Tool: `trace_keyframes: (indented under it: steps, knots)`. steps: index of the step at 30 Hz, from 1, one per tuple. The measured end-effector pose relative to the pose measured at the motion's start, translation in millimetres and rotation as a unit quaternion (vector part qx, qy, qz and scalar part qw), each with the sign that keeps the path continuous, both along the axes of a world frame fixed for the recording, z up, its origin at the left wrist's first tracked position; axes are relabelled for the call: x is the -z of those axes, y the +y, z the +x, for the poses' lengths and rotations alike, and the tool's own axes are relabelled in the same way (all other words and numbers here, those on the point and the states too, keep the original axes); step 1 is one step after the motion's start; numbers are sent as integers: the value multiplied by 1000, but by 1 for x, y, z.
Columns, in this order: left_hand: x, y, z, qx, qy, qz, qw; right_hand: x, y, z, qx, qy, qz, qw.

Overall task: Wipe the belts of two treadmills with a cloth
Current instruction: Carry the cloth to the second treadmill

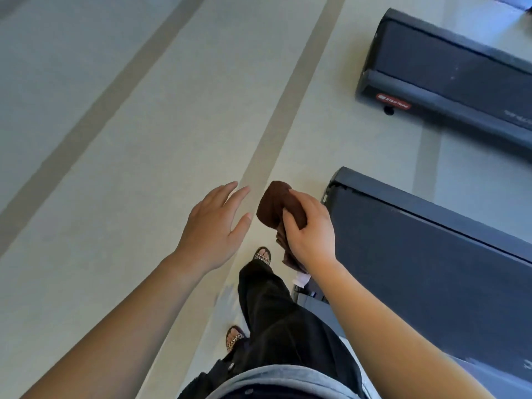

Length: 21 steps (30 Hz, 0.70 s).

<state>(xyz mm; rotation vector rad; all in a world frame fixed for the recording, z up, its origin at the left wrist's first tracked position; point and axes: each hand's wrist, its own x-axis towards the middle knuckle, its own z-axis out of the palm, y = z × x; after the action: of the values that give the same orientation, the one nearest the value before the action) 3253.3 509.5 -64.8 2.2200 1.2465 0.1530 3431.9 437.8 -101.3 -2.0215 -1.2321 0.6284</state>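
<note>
My right hand [309, 231] grips a bunched dark brown cloth [276, 204] in the air, just left of the rear end of the near treadmill. That treadmill's dark belt [417, 263] runs off to the right edge. A second treadmill stands farther away at the upper right, with its dark belt [449, 64] and a red logo on its rear cover. My left hand [214, 226] hovers beside the cloth with its fingers straight, holding nothing. Part of the cloth hangs down under my right palm.
Pale floor [144, 139] with darker stripes running diagonally spreads to the left. My legs in black trousers and sandals [262, 256] stand on the floor beside the near treadmill's rear corner. A strip of floor separates the two treadmills.
</note>
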Motion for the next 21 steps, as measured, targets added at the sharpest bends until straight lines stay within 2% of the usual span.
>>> trace_keyframes:
  steps: [6,11,15,21]
  knots:
    - [-4,78,94,88,63,-30,994,-5,54,97,110,44,36,992]
    - [-26,173,180,152,99,-21,983,-18,101,196,166,31,51,984]
    - [-45,240,252,172,83,18,981,-27,140,261,221,38,49,973]
    - [-52,306,359,224,51,10,973,-31,202,336,270,43,78,959]
